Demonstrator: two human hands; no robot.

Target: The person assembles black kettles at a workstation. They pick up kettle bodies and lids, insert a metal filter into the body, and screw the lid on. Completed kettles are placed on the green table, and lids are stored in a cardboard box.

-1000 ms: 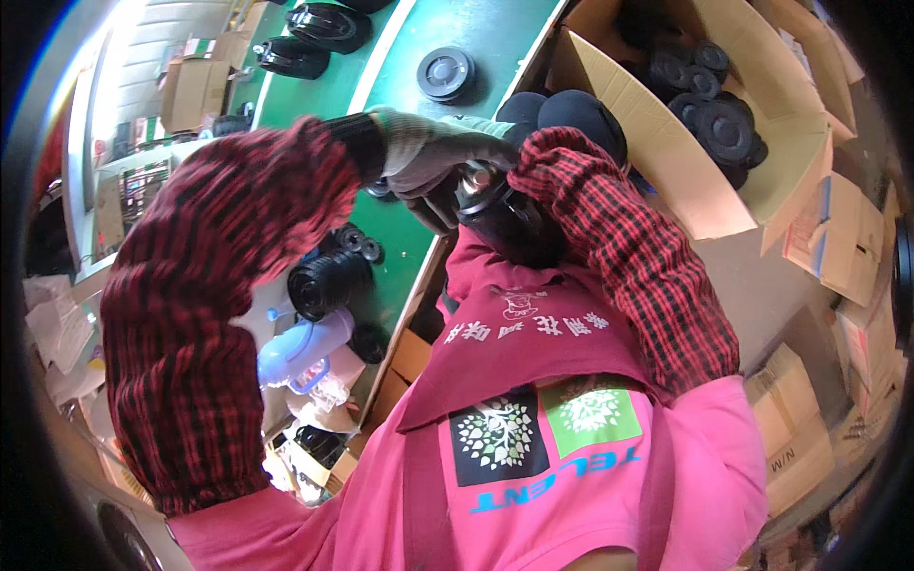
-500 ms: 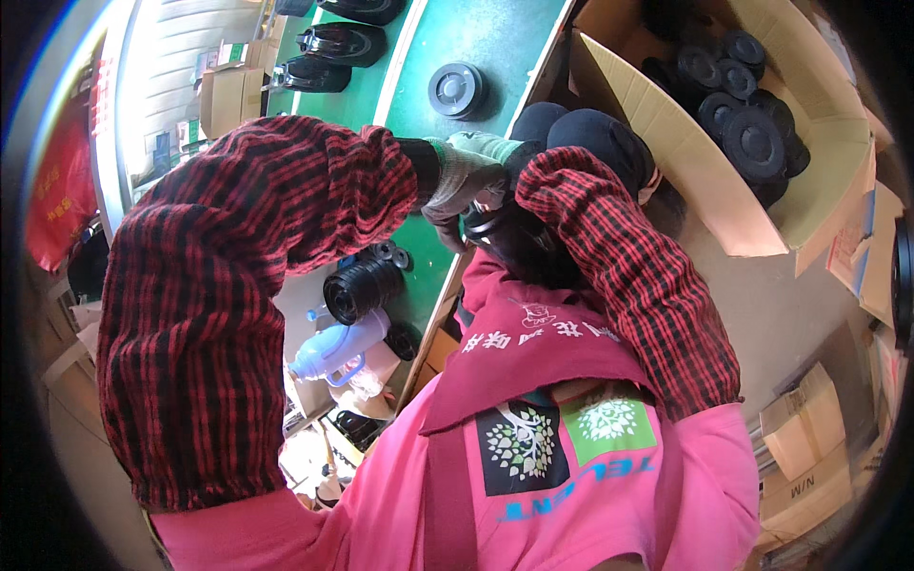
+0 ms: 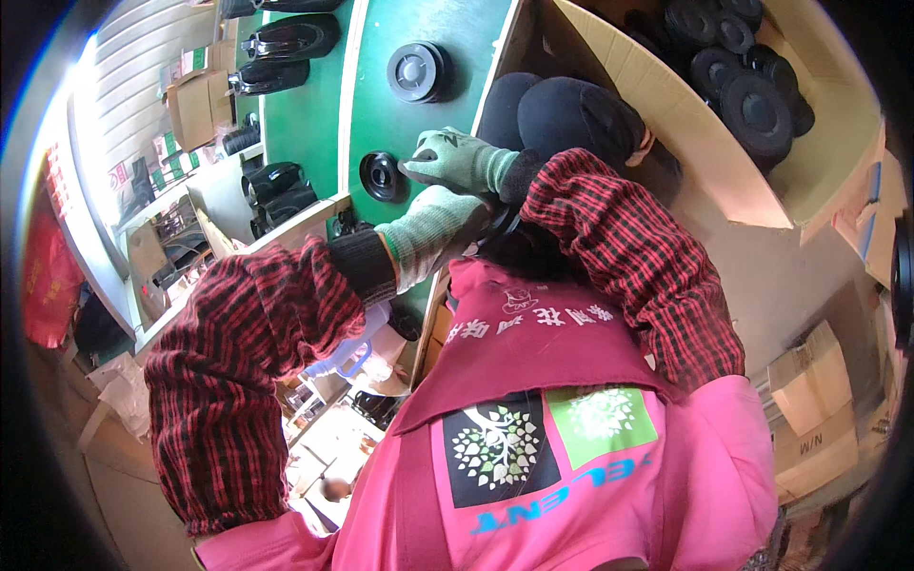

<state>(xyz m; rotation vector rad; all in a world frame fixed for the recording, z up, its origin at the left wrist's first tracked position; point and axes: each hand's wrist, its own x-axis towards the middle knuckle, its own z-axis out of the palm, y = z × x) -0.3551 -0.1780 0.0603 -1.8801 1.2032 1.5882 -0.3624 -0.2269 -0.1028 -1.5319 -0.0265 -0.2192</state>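
My right hand [image 3: 459, 160], in a pale green knit glove, is curled closed at the near-right rim of a black round ringed part [image 3: 383, 178] lying on the green tabletop [image 3: 373, 124]. Its fingertips meet that rim. My left hand [image 3: 440, 230], in a grey-green glove with darker fingers, is closed on a glossy black part [image 3: 519, 246] against my lap. Hands and apron hide most of this part, so its full shape cannot be seen. Farther up the table lies a small stack of black discs [image 3: 416, 72].
An open cardboard box [image 3: 657, 114] of black discs [image 3: 755, 109] stands at the right. Glossy black housings [image 3: 290, 38] line the far left of the table. A blue-lilac plastic jug [image 3: 350, 354] is partly hidden below my left arm. Folded cartons [image 3: 809, 409] lie lower right.
My right hand has moved left, away from the glossy part, to the round part on the table. My left hand has come down toward my lap. The view has shifted slightly.
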